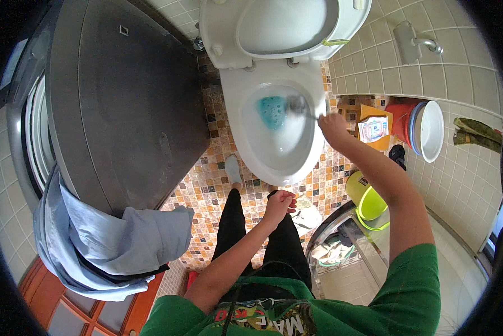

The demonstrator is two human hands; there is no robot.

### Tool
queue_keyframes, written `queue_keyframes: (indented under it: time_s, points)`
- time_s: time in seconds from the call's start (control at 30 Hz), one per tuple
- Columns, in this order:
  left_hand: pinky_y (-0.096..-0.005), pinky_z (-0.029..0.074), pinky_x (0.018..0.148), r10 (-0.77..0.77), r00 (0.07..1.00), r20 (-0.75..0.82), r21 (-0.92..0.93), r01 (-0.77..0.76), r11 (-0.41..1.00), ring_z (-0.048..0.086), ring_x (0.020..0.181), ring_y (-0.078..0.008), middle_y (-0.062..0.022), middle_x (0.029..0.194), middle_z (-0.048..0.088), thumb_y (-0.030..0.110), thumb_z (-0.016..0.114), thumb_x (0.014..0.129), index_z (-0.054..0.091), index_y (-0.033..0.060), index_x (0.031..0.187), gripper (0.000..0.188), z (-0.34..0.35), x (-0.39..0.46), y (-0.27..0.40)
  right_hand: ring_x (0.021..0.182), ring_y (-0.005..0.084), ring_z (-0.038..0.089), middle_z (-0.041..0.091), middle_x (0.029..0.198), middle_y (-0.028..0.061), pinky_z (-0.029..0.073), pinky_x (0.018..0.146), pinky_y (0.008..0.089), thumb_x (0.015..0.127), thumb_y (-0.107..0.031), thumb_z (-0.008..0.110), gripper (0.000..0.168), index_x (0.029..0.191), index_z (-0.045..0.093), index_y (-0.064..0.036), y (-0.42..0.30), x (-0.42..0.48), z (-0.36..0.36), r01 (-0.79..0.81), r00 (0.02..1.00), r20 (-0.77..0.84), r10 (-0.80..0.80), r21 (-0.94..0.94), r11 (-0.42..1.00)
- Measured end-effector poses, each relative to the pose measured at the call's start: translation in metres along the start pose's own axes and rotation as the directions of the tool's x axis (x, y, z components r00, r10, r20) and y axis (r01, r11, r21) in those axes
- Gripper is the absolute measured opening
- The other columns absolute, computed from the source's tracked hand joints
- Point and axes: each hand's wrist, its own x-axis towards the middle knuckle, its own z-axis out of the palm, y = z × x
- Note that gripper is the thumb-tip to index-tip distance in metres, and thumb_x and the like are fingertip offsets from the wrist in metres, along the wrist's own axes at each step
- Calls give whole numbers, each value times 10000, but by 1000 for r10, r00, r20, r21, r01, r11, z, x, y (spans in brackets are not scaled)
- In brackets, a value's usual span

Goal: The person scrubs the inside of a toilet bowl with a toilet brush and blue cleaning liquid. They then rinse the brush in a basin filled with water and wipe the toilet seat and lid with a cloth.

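My right hand (pixel 334 129) is closed around the handle of a toilet brush (pixel 297 106), reaching over the right rim of a white toilet bowl (pixel 251 143). The brush head is blurred and lies inside the bowl, beside bluish-green water (pixel 272 111) with bubbles. Above the bowl the toilet seat and lid (pixel 289 25) stand raised, with a yellow-green strap at the seat's right edge. My left hand (pixel 280 206) hangs in front of the bowl near my thighs, fingers loosely curled, with nothing seen in it.
A dark-sided washing machine (pixel 138 105) stands left, with blue-grey cloth (pixel 121 239) hanging by its door. On the right are a wipes packet (pixel 373 129) on an orange stool, stacked basins (pixel 430 130) and a lime-green bucket (pixel 371 203). A curved glass shower enclosure stands below the bucket.
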Motion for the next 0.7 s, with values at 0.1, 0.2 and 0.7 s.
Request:
queue_keyframes:
  time_s: [0.1,0.2,0.7]
  points:
    - [-269,518,622,4,1000,-6,13,-4,1000,568,678,-139,-76,788,564,89,447,859,504,-6,932,132,-5,-3,-2,667,152,581,586,723,60,456,486,258,812,-140,509,412,1194,418,-16,-6,-2,-10,-25,993,-118,23,-12,1000]
    - [-266,519,619,-14,1000,-23,-12,14,1000,568,677,-139,-76,793,566,87,445,857,507,-3,938,137,-12,-5,-3,615,148,561,574,692,66,438,431,267,828,-141,487,421,1211,383,1,-37,-33,18,26,998,62,-27,11,1000]
    - [-270,518,611,33,999,-2,-3,-33,999,561,674,-137,-77,792,556,100,447,865,502,-4,936,138,-20,-14,1,697,256,608,604,781,152,499,529,343,774,-61,495,483,1224,348,33,-104,-89,17,89,968,179,-177,415,906]
